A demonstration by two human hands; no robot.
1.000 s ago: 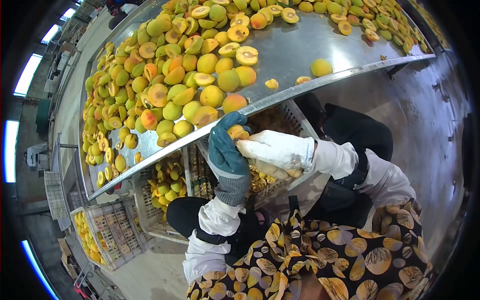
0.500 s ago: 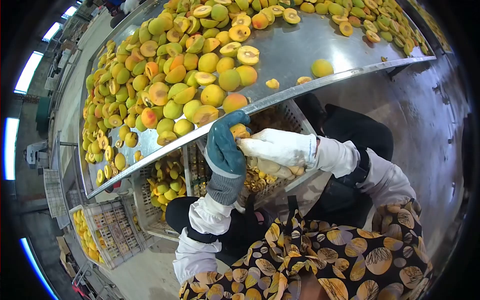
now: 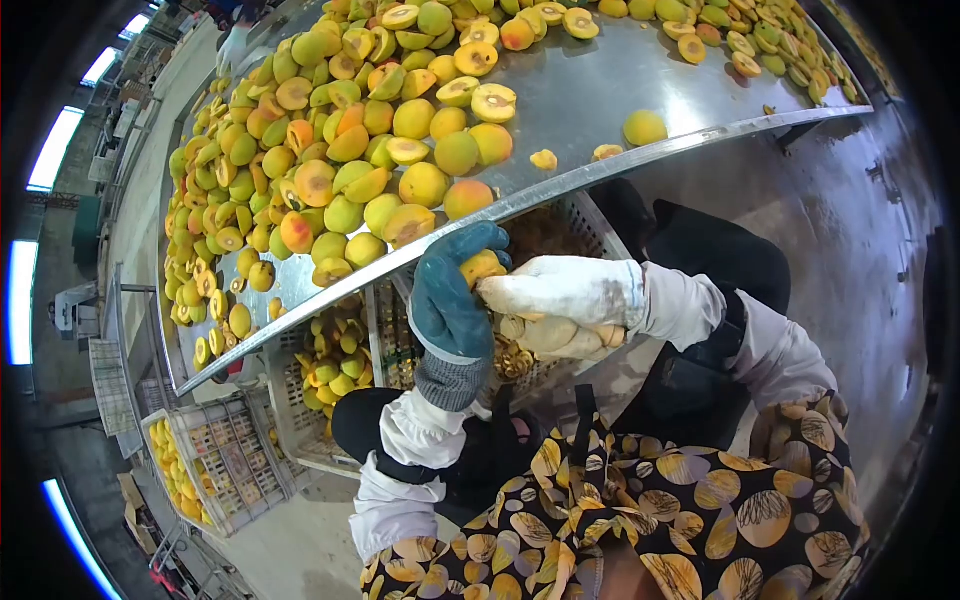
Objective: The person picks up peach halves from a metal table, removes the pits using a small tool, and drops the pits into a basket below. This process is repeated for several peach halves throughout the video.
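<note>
My left hand (image 3: 450, 290), in a blue-green coated glove with a grey knit cuff, is closed around a yellow peach piece (image 3: 483, 268). It is just below the near edge of the metal table. My right hand (image 3: 565, 300), in a soiled white cloth glove, has its fingers curled and its thumb tip against the peach piece. Whatever lies inside its grip is hidden. Beneath both hands stands a plastic crate (image 3: 590, 225) with wet yellow-brown scraps (image 3: 515, 360) in it.
Whole and halved peaches (image 3: 340, 180) lie heaped on the metal table (image 3: 580, 100). Its raised rim (image 3: 670, 157) runs just above my hands. Crates of fruit (image 3: 335, 370) stand below on the left, one grid-sided crate (image 3: 240, 470) farther out. A co-worker's gloved hand (image 3: 235, 48) shows at the upper left.
Both hands stay together at the peach piece, with my right hand turned slightly and its curled fingers shifted a little. A co-worker's light glove has come into view beside the heap, upper left.
</note>
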